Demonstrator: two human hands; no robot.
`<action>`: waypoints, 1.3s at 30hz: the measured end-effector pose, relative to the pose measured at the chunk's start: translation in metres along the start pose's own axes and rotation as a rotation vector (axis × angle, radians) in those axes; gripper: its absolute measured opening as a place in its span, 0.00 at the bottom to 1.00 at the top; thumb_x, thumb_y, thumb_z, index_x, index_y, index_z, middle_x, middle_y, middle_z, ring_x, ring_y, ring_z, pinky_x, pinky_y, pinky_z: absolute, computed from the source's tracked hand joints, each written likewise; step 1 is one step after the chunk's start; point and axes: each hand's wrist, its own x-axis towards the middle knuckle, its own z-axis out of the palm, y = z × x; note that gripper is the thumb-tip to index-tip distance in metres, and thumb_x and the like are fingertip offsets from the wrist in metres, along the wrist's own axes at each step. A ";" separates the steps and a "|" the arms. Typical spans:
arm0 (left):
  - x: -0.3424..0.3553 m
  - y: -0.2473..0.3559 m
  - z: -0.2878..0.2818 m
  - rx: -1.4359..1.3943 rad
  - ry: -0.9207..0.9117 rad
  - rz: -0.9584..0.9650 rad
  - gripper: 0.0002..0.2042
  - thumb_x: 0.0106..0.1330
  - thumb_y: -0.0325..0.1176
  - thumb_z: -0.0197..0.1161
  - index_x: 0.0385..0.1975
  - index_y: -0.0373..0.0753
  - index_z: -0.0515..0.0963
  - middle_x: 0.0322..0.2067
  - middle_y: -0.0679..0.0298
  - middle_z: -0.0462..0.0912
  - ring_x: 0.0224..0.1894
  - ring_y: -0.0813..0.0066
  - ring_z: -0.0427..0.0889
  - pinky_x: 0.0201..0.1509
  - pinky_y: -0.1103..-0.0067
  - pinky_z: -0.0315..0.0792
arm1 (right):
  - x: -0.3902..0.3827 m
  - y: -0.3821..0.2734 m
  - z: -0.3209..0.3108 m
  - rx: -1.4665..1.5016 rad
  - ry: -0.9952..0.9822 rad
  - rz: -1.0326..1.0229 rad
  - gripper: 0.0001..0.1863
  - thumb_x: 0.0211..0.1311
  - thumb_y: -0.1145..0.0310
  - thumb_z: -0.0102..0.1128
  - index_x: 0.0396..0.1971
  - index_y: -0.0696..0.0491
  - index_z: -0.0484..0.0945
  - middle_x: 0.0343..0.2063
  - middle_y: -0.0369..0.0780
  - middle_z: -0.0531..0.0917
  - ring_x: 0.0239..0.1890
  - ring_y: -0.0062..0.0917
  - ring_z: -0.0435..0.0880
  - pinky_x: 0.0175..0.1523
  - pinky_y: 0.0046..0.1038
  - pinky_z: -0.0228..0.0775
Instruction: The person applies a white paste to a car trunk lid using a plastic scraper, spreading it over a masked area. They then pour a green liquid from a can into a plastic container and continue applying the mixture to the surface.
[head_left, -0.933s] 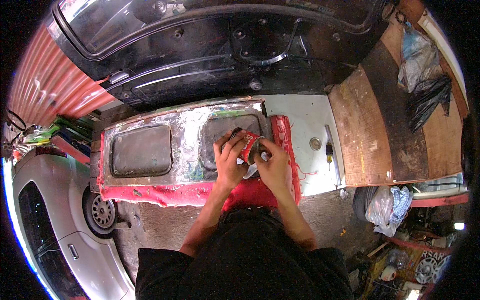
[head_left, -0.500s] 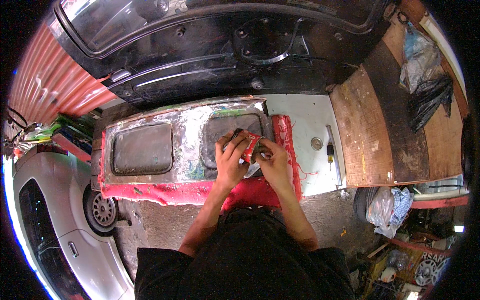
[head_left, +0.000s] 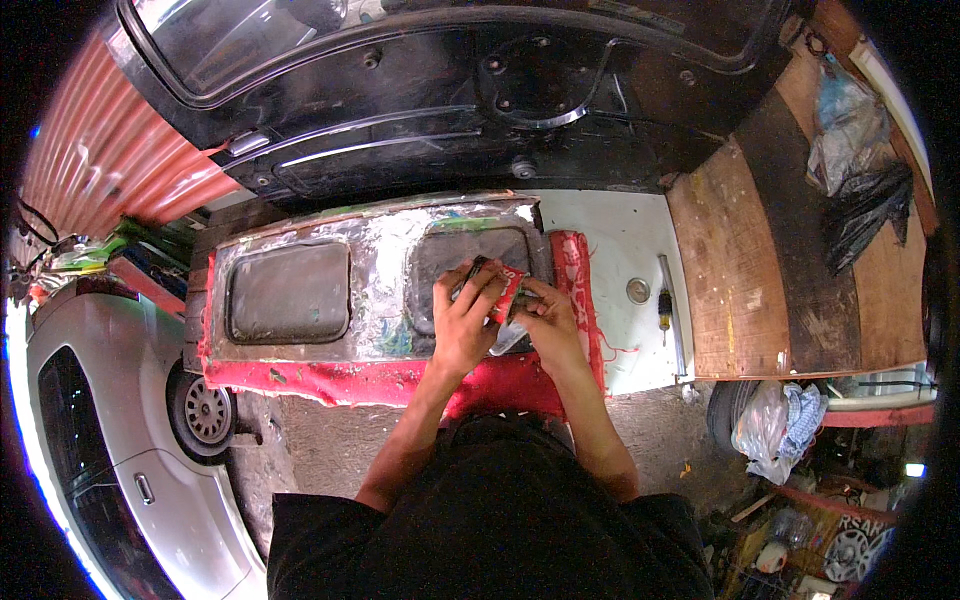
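Pink corrugated sheet point(head_left: 110, 150), rough grey floor point(head_left: 330, 440), brown wooden panel point(head_left: 735, 270)

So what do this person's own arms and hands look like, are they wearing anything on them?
The left hand and right hand are bare, with no gloves. The forearms are uncovered too, without any visible watch, band or cable. Loose, plain black sleeves cover the arms above them, matching the black top. Rings would be too small to make out.
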 end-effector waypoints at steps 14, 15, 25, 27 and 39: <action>-0.003 -0.002 0.001 0.108 -0.053 0.051 0.30 0.42 0.24 0.75 0.51 0.49 0.80 0.60 0.70 0.78 0.66 0.56 0.69 0.65 0.54 0.60 | 0.004 0.006 -0.013 0.259 -0.086 0.161 0.29 0.52 0.84 0.60 0.58 0.59 0.78 0.37 0.36 0.87 0.33 0.15 0.82 0.40 0.20 0.73; -0.003 -0.001 0.001 0.120 -0.058 0.056 0.30 0.42 0.24 0.75 0.51 0.50 0.80 0.60 0.70 0.78 0.67 0.57 0.69 0.65 0.54 0.59 | 0.006 0.013 -0.018 0.280 -0.090 0.183 0.29 0.52 0.84 0.60 0.59 0.58 0.77 0.36 0.35 0.87 0.31 0.14 0.81 0.38 0.19 0.72; -0.001 -0.005 -0.007 0.167 -0.146 0.126 0.30 0.44 0.28 0.70 0.54 0.53 0.80 0.61 0.71 0.77 0.68 0.58 0.67 0.66 0.53 0.55 | 0.002 -0.003 -0.010 0.479 -0.156 0.333 0.30 0.62 0.80 0.59 0.66 0.51 0.70 0.44 0.35 0.84 0.37 0.19 0.83 0.41 0.22 0.74; -0.002 -0.006 -0.008 0.204 -0.151 0.147 0.30 0.45 0.29 0.69 0.55 0.54 0.80 0.61 0.71 0.77 0.68 0.59 0.67 0.66 0.53 0.55 | 0.002 0.000 -0.012 0.470 -0.119 0.388 0.30 0.63 0.79 0.59 0.66 0.50 0.70 0.45 0.35 0.84 0.38 0.19 0.82 0.43 0.24 0.74; 0.007 -0.012 -0.018 0.106 -0.098 0.192 0.31 0.43 0.29 0.73 0.54 0.52 0.80 0.60 0.71 0.78 0.67 0.58 0.69 0.66 0.55 0.57 | -0.001 0.013 -0.021 0.376 -0.107 0.237 0.31 0.54 0.83 0.62 0.62 0.56 0.74 0.48 0.40 0.85 0.49 0.26 0.86 0.55 0.27 0.78</action>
